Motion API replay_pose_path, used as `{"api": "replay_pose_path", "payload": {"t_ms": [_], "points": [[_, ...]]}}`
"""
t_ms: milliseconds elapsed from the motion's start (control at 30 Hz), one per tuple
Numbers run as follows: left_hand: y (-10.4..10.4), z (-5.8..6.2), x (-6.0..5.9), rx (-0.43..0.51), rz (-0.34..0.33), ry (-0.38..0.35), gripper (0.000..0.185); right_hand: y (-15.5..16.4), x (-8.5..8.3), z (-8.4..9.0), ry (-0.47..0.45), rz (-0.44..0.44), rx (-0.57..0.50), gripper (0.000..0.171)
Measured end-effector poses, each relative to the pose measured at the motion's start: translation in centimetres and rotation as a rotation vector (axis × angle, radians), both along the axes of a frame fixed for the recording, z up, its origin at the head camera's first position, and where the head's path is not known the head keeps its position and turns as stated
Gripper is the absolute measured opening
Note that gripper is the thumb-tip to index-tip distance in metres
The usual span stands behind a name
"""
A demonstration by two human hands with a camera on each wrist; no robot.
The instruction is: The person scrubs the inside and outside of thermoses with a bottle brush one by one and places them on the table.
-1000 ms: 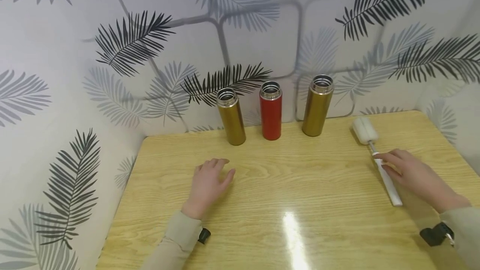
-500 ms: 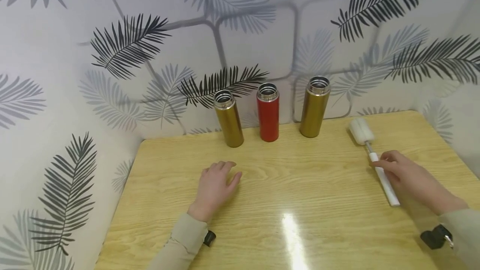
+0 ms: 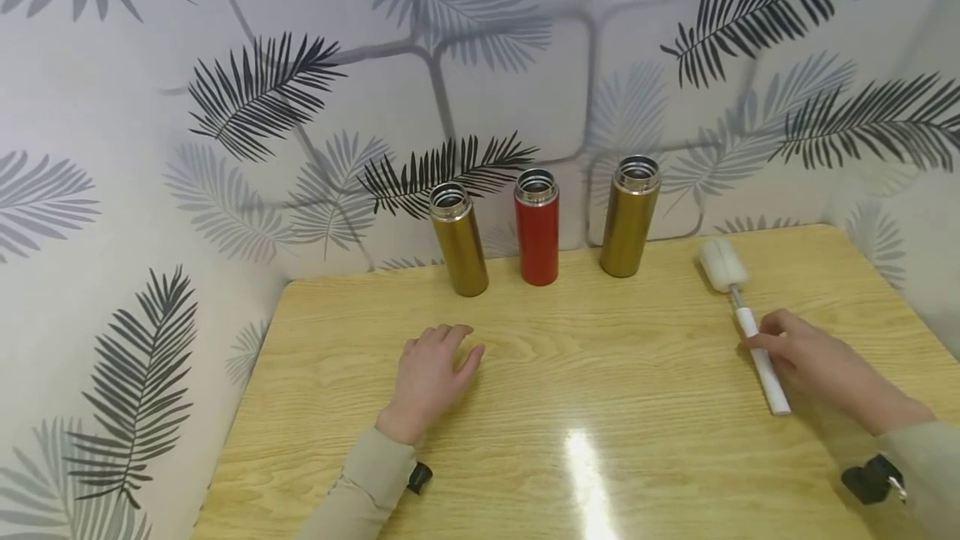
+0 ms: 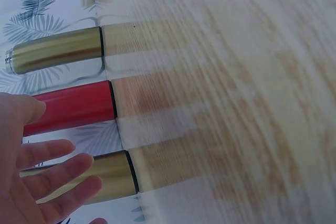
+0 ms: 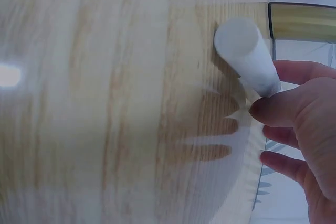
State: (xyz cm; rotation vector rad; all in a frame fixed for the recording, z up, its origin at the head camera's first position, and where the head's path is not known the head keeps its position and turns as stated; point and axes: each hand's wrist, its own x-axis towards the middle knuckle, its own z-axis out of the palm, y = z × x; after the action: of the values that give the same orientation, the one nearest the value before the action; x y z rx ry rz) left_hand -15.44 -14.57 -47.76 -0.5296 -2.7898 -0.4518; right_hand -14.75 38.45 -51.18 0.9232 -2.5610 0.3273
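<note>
Bottle brush (image 3: 750, 326): white handle with a pale sponge head, lying on the wooden table (image 3: 600, 373) at the right, head pointing toward the wall just right of the right-hand gold flask (image 3: 628, 217); since a second ago the handle has swung slightly, its near end now closer to the table's middle. Right hand (image 3: 813, 357): fingers and thumb now curled round the handle's middle, a closing grasp where they earlier lay over it, so the pick-up looks begun, not finished. Left hand (image 3: 429, 373): flat and relaxed on the table, holding nothing, nudged slightly toward the left gold flask (image 3: 458, 238) and red flask (image 3: 537, 227).
</note>
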Motion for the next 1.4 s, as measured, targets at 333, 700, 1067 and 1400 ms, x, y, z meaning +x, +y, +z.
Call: {"api": "replay_pose_path", "payload": {"t_ms": [333, 700, 1067, 1400], "points": [[-0.1, -0.3, 0.1, 0.017, -0.002, 0.037, 0.034, -0.3, 0.0, 0.5, 0.017, 0.02, -0.038, 0.035], [-0.2, -0.1, 0.1, 0.031, -0.004, 0.037, 0.032, -1.2, -0.4, 2.3, 0.148, 0.044, -0.114, 0.062], [-0.2, 0.1, 0.2, 0.036, -0.008, 0.003, 0.035, -2.5, -0.9, 5.2, 0.217, 0.086, -0.116, 0.066], [-0.4, 0.1, 0.2, 0.034, -0.013, -0.02, 0.039, -3.5, 0.4, 7.9, 0.033, -0.002, -0.245, 0.037]]}}
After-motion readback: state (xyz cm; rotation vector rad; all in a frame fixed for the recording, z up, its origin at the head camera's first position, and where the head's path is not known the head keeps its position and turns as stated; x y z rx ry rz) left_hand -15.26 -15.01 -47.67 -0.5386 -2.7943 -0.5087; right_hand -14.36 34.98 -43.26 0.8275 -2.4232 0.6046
